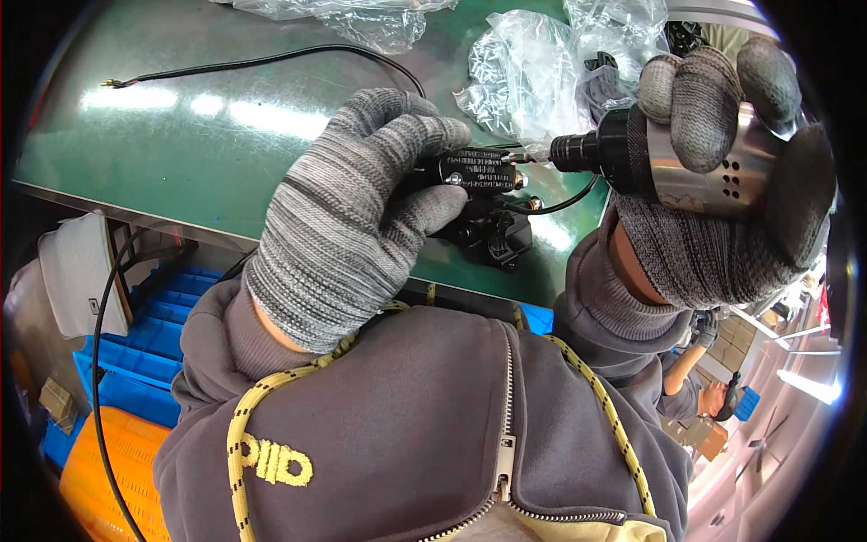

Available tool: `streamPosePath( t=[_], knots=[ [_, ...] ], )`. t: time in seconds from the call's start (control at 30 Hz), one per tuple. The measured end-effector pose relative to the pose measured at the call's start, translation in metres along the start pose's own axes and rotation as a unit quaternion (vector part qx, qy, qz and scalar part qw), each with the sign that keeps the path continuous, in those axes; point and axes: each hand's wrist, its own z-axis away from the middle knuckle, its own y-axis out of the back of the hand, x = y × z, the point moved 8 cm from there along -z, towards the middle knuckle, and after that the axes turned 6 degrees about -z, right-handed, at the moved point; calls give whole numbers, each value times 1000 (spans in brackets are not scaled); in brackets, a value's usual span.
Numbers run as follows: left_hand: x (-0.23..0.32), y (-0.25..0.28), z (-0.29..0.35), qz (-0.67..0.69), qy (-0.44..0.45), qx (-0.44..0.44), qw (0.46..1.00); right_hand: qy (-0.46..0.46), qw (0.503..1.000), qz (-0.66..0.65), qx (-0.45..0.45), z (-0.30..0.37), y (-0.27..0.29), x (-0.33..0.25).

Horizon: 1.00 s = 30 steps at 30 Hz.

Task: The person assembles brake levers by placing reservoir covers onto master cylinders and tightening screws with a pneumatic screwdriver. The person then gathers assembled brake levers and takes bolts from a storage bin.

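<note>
My left hand (339, 208), in a grey knit glove, is closed around a small black housing (479, 170) with white print on its side. From behind that hand a black cable (271, 61) arcs left across the table to bare metal tips. My right hand (797, 199), gloved too, grips a silver and black electric screwdriver (623, 155) held sideways. Its bit points left at the housing's right end, where a small screw seems to sit; whether they touch is hard to tell. Just under the housing are a black clamp-shaped part (510, 239) and a thin black cable (578, 200).
On the green table (199, 163) lies a clear bag of small screws (519, 77), with crumpled plastic (370, 20) at the far edge. Blue crates (144, 330) and an orange crate (113, 461) stand lower left. Another person (691, 393) is at the far right.
</note>
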Motion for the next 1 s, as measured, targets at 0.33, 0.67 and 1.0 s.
streamPosePath(
  t=[0.33,0.67,1.0],
  knots=[
    [-4,0,-3,-47,3,-35,998,-12,1000,-5,-22,-1,0,2],
    [3,-2,-6,-91,-29,-37,995,-21,999,-2,-33,0,-1,4],
    [0,-2,-4,-89,-14,-23,996,-13,999,3,-43,-2,-2,3]
  ],
)
